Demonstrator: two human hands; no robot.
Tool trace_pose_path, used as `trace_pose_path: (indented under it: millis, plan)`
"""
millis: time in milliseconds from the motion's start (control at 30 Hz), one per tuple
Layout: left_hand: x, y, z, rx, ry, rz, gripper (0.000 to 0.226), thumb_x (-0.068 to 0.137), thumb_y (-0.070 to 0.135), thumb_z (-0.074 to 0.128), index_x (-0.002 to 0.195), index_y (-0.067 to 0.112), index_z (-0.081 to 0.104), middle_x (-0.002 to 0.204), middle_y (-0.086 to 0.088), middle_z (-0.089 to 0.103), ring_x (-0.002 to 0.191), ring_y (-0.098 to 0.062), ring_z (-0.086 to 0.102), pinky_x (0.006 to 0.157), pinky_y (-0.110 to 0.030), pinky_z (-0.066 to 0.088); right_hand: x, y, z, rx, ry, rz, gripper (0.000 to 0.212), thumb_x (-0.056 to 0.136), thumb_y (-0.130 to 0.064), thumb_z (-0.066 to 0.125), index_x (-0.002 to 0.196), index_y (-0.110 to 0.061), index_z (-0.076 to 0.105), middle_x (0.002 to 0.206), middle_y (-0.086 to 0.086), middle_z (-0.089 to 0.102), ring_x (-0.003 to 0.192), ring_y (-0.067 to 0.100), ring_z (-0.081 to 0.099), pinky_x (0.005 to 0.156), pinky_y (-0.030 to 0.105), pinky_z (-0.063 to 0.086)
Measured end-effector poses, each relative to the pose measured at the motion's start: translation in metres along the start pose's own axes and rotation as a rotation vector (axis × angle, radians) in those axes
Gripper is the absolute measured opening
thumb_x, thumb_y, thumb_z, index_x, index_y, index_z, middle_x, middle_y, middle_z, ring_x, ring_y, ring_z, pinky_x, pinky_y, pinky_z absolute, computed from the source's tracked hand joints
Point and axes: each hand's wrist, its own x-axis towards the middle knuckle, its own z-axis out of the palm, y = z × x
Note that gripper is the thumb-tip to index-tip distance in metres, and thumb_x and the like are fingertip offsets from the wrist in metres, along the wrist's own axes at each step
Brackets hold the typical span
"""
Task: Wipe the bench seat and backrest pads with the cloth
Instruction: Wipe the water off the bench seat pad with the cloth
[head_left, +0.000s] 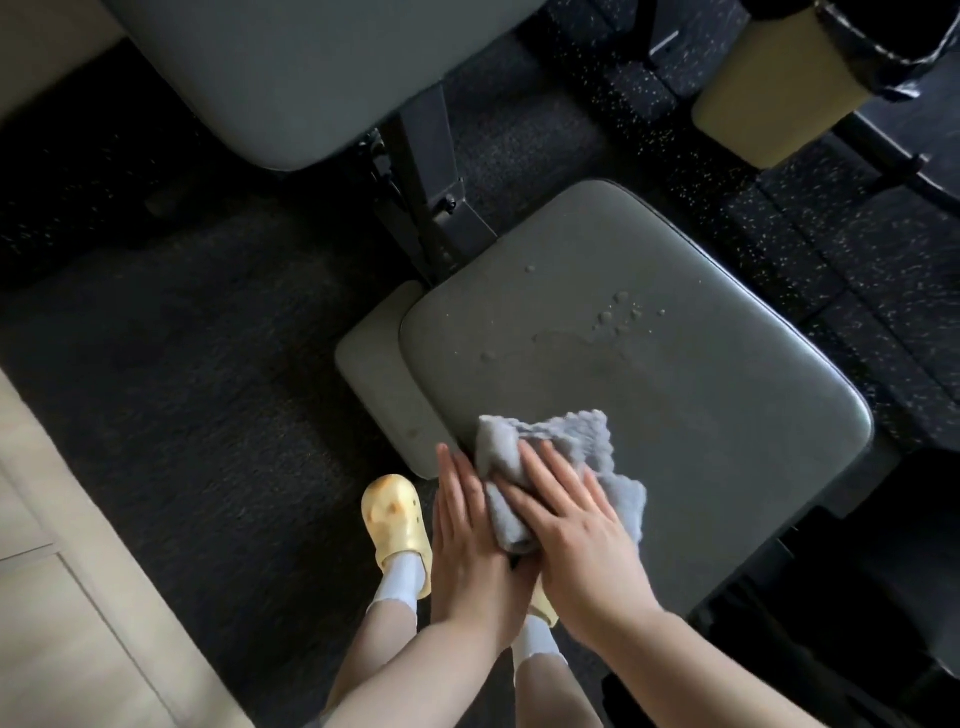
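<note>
Both grips are flat and open: the right hand (576, 525) presses straight fingers onto the gray cloth (566, 467), and the left hand (467, 525) lies just beside it at nine o'clock, fingers extended along the cloth's edge. The cloth sits on the near corner of the seat pad (675, 364). Seat wiping looks barely begun; the next pass should sweep toward one o'clock, where water droplets (618, 317) bead. The backrest pad (311, 78), at eleven o'clock, looks untouched. Around lie dark speckled floor (857, 270), a yellow clog (397, 519) and a pale bin (779, 88).
</note>
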Motion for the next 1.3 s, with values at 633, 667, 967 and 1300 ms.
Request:
trace_pose_path:
  millis: [633, 667, 967, 1300]
  plan:
    - [0.024, 0.027, -0.034, -0.053, -0.013, 0.079, 0.102, 0.091, 0.054, 0.049, 0.136, 0.016, -0.034, 0.148, 0.0, -0.041, 0.139, -0.016, -0.034, 0.112, -0.026, -0.017, 0.038, 0.09, -0.061, 0.006, 0.154, 0.21, 0.067, 0.079, -0.01, 0.032, 0.14, -0.035, 0.047, 0.155, -0.018, 0.015, 0.146, 0.005, 0.004, 0.121, 0.038, 0.009]
    - [0.023, 0.029, -0.037, -0.061, -0.007, 0.075, 0.102, 0.091, 0.053, 0.049, 0.136, 0.017, -0.034, 0.147, 0.002, -0.041, 0.139, -0.014, -0.035, 0.111, -0.025, -0.018, 0.041, 0.084, -0.057, 0.034, 0.255, 0.318, 0.066, 0.08, -0.005, 0.037, 0.14, -0.032, 0.048, 0.157, -0.013, 0.018, 0.147, 0.009, 0.006, 0.121, 0.038, 0.009]
    - [0.033, 0.031, -0.035, -0.068, -0.028, 0.267, 0.085, 0.094, 0.037, 0.052, 0.144, 0.029, -0.016, 0.15, 0.017, -0.028, 0.139, -0.001, -0.028, 0.115, -0.021, -0.013, 0.007, 0.1, -0.049, 0.013, 0.018, -0.084, 0.066, 0.075, -0.01, 0.038, 0.133, -0.038, 0.054, 0.155, -0.012, 0.028, 0.146, 0.011, 0.018, 0.118, 0.044, 0.02]
    - [0.033, 0.027, -0.03, -0.081, -0.007, 0.277, 0.085, 0.091, 0.037, 0.054, 0.146, 0.028, -0.01, 0.155, 0.015, -0.016, 0.143, -0.002, -0.02, 0.119, -0.024, -0.004, 0.004, 0.046, -0.014, 0.116, 0.201, 0.138, 0.061, 0.084, -0.015, 0.034, 0.14, -0.038, 0.044, 0.159, -0.013, 0.013, 0.149, 0.009, 0.0, 0.121, 0.035, 0.001]
